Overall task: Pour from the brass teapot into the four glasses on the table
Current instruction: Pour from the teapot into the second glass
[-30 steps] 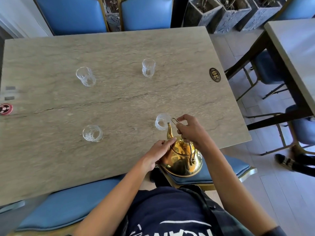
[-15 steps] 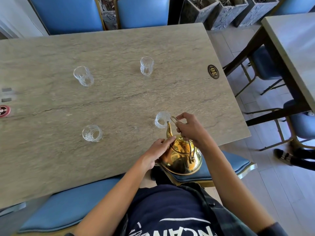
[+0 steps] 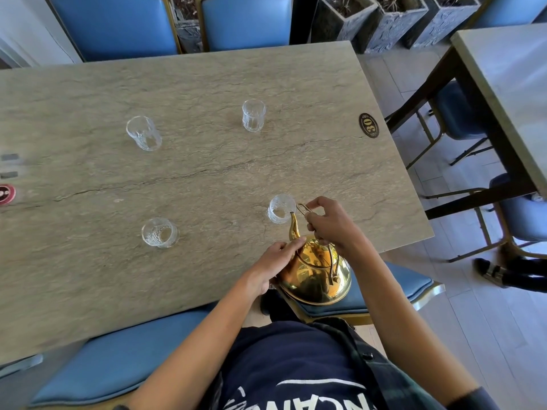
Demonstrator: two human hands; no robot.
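Note:
The brass teapot (image 3: pixel 316 270) is tilted forward over the table's near edge, its spout tip at the rim of the near right glass (image 3: pixel 279 208). My right hand (image 3: pixel 328 223) grips the teapot's wire handle from above. My left hand (image 3: pixel 275 258) presses fingers on the teapot's lid side near the spout base. The near left glass (image 3: pixel 159 232), far left glass (image 3: pixel 144 133) and far right glass (image 3: pixel 253 115) stand upright and apart on the stone table (image 3: pixel 192 173).
A black oval number plate (image 3: pixel 368 125) sits near the table's right edge, a red round sticker (image 3: pixel 6 194) at its left edge. Blue chairs (image 3: pixel 245 22) stand behind and in front. A second table (image 3: pixel 509 93) is at the right; a person's shoes (image 3: pixel 497 272) show beside it.
The teapot has stayed tilted at the near right glass, both hands holding as before. The view has shifted slightly.

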